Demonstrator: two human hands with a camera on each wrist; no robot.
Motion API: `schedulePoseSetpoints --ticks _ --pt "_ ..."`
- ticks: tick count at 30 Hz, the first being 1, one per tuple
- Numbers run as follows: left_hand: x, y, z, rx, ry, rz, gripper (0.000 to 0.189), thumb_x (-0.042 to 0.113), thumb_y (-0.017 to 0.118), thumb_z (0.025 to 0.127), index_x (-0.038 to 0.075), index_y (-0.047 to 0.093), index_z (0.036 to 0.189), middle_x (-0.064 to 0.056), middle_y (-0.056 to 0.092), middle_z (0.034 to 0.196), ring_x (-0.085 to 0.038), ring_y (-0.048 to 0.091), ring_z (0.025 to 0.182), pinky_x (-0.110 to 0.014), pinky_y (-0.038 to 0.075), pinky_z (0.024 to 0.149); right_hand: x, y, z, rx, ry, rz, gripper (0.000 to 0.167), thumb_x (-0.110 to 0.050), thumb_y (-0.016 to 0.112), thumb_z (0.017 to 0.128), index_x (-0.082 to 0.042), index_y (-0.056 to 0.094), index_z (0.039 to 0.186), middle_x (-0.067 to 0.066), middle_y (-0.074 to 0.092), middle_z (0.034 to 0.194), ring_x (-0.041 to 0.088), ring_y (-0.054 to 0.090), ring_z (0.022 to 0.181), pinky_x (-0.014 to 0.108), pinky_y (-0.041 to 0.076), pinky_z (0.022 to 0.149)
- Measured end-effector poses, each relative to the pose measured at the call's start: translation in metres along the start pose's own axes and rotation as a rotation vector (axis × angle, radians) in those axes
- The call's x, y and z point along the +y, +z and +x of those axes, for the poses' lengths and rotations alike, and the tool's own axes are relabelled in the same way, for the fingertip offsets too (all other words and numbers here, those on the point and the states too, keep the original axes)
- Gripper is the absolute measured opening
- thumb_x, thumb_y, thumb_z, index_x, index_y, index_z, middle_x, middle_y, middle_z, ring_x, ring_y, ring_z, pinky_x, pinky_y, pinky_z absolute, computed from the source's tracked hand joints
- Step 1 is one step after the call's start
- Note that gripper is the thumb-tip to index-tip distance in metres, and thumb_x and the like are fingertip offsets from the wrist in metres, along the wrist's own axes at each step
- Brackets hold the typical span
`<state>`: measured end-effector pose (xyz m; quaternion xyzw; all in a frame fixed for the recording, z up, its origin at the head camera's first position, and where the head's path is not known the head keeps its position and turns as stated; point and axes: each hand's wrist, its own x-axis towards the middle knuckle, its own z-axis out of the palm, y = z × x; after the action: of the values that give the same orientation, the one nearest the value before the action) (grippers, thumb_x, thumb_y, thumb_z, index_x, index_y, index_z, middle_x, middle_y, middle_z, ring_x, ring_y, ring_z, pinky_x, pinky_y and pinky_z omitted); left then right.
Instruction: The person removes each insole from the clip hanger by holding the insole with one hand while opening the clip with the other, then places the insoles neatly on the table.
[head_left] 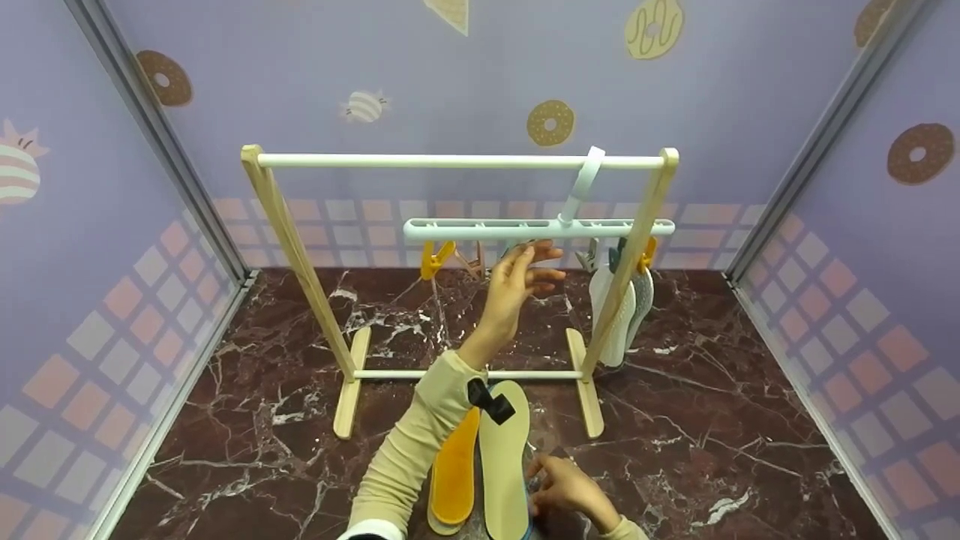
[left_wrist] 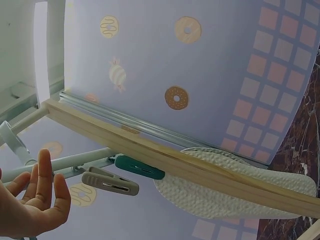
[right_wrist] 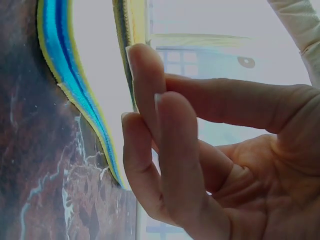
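My left hand point(head_left: 517, 281) is raised just under the white clip hanger point(head_left: 480, 229), fingers spread and loosely bent. It partly hides a pale teal clip there. A grey clip point(left_wrist: 110, 181) hangs to its right; a yellow clip point(head_left: 435, 260) and a pink clip point(head_left: 472, 264) hang to its left. Low in front, my right hand point(head_left: 570, 487) has its fingertips right at the side of a cream insole point(head_left: 504, 457), fingers loosely curled. In the right wrist view the insole's blue-and-yellow edge point(right_wrist: 80, 95) shows beside them. An orange insole point(head_left: 454, 480) lies left of it, over a cream one.
The hanger hooks onto the top rail point(head_left: 420, 160) of a wooden rack point(head_left: 292, 247). White textured insoles point(head_left: 619, 315) hang at its right end from a dark green clip point(left_wrist: 140, 166) and a yellow one. The rack stands on a dark marbled table point(head_left: 720, 420), between patterned walls.
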<state>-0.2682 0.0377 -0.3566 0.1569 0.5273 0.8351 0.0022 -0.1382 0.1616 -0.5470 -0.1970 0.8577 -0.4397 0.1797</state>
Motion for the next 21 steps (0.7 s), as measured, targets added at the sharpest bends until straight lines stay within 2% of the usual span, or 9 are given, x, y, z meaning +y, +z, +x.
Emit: schedulePoseSetpoints --ticks 7,14,17,21 --pt "-0.002 0.002 0.0 -0.012 -0.021 0.026 0.033 0.016 0.033 0.097 -0.004 0.048 0.119 -0.014 0.062 0.107 -0.013 0.063 0.075 -0.027 0.05 0.07 -0.001 -0.008 -0.001 0.009 -0.02 -0.011 0.027 0.006 0.061 0.064 0.009 0.054 0.09 0.019 0.061 0.063 0.006 0.046 0.049 0.015 0.036 0.042" --pt "-0.003 0.004 0.001 -0.009 -0.026 0.053 0.032 0.014 0.033 0.097 -0.002 0.048 0.12 -0.02 0.059 0.111 -0.01 0.063 0.074 -0.024 0.05 0.068 0.002 -0.023 -0.002 0.044 -0.036 -0.127 0.026 0.004 0.06 0.063 0.005 0.055 0.088 0.02 0.063 0.077 0.023 0.059 0.063 0.025 0.046 0.052" --pt "-0.004 0.005 0.003 0.003 -0.032 0.062 0.03 0.014 0.034 0.096 -0.001 0.048 0.119 -0.022 0.058 0.113 -0.009 0.062 0.074 -0.023 0.05 0.067 0.005 -0.029 -0.003 0.071 -0.021 -0.141 0.025 0.004 0.058 0.064 0.005 0.055 0.089 0.016 0.062 0.069 0.017 0.055 0.055 0.023 0.042 0.047" --pt "-0.005 0.007 0.005 0.018 -0.034 0.078 0.028 0.012 0.037 0.096 -0.003 0.05 0.115 -0.023 0.058 0.112 -0.009 0.062 0.075 -0.024 0.051 0.067 0.008 -0.036 -0.004 0.103 0.011 -0.114 0.025 0.006 0.057 0.066 0.007 0.055 0.091 0.006 0.055 0.057 0.004 0.04 0.045 0.016 0.032 0.04"
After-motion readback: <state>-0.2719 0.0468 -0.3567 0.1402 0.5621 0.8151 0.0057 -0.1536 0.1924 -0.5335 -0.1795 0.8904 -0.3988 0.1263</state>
